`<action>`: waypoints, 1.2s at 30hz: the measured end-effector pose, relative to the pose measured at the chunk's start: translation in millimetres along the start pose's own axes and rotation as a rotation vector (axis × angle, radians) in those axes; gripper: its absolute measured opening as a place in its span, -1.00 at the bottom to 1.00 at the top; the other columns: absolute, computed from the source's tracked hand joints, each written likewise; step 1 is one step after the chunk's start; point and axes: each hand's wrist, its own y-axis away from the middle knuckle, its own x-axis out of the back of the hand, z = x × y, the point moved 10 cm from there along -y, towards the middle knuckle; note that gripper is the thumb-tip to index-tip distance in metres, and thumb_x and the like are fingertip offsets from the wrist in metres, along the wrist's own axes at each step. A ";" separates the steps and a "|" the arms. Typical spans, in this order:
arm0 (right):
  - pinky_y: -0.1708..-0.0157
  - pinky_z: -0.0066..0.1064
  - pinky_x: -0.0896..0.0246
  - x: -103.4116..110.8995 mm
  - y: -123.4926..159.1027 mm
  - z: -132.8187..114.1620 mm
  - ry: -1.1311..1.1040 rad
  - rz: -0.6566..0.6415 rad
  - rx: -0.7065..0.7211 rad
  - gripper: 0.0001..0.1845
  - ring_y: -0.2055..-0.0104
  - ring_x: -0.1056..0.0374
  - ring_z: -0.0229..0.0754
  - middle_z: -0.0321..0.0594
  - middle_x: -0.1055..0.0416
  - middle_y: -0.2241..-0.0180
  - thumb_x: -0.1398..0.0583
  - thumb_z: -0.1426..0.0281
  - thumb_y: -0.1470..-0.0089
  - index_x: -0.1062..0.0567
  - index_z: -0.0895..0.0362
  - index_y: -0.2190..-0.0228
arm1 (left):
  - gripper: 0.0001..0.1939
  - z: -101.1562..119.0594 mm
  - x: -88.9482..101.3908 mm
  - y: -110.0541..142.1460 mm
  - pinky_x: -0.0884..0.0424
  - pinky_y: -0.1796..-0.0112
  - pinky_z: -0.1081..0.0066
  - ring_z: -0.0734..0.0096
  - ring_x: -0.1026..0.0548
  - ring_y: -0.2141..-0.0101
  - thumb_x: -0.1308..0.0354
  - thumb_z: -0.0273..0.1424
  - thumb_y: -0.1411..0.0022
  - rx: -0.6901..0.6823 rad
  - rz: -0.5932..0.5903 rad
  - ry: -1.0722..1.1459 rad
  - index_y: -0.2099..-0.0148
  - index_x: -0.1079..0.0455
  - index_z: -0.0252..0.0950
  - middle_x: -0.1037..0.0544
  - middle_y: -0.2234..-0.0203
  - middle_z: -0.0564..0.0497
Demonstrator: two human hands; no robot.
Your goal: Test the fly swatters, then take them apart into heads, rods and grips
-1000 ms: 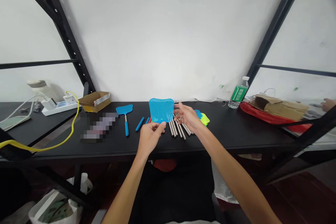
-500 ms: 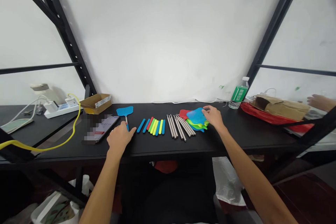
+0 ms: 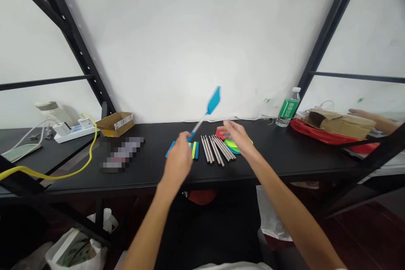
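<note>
Gripped by its handle in my left hand (image 3: 179,156) is a blue fly swatter (image 3: 214,100), raised off the table and tilted up to the right. My left hand covers most of the coloured handle grips (image 3: 194,150) lying behind it. My right hand (image 3: 237,135) hovers at the pile of fly swatter heads (image 3: 232,144), fingers stretched out and open. Red, green and blue heads show around it; the hand hides part of the pile. Several metal rods (image 3: 217,149) lie side by side between my two hands.
A phone (image 3: 122,155), partly pixelated, lies at the left near an open cardboard box (image 3: 115,124). A yellow cable (image 3: 91,147) runs from a power strip (image 3: 71,133). At the right stand a water bottle (image 3: 287,108) and brown cardboard (image 3: 341,123) on red plastic. Another person's arm (image 3: 376,120) shows at far right.
My left hand has lifted the blue fly swatter from the table and carried it right. My right hand has shifted left over the pile; the blue head on top no longer shows.
</note>
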 end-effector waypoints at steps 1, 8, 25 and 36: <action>0.32 -0.34 -0.34 -17.4 3.8 -0.8 -0.176 -0.025 -0.044 -0.68 0.32 -0.44 -0.16 -0.14 -0.53 0.31 -0.23 0.11 -0.10 -0.41 0.08 0.24 | -0.64 16.5 -16.6 5.8 -0.31 0.12 0.27 0.05 -0.51 0.19 0.02 -0.45 -0.27 -0.046 -0.019 0.032 -0.10 -0.33 -0.21 -0.53 0.20 -0.19; 0.72 -0.51 0.11 -37.1 3.5 0.0 -0.730 0.228 -0.157 -0.62 0.71 0.19 -0.38 -0.56 0.11 0.70 -0.30 0.20 -0.05 -0.16 0.03 0.44 | -0.68 41.4 -94.5 26.8 -0.28 0.28 0.27 0.00 -0.53 0.28 0.06 -0.26 -0.36 0.037 -0.215 -0.085 -0.04 -0.30 -0.33 -0.52 0.24 -0.31; 0.79 -0.56 0.41 -44.1 -8.7 -17.4 -0.986 -0.156 -0.216 -0.64 0.74 0.39 -0.44 -0.61 0.32 0.73 -0.27 0.10 -0.14 -0.30 0.08 0.42 | -0.60 49.7 -119.7 80.0 0.28 0.73 0.59 0.64 0.30 0.70 -0.14 -0.03 -0.23 0.720 -1.024 1.318 0.33 -0.08 -0.19 0.14 0.68 0.30; 0.76 -0.60 0.23 20.5 -5.8 3.0 -0.868 -0.041 -0.221 -0.90 0.72 0.15 -0.43 -0.51 0.01 0.66 -0.17 0.42 -0.11 -0.29 0.10 0.39 | -0.47 -60.2 -5.6 -11.0 -0.35 0.11 0.21 0.03 -0.46 0.03 0.11 -0.45 -0.32 0.231 -0.173 -0.363 -0.32 -0.12 -0.32 -0.44 -0.02 -0.28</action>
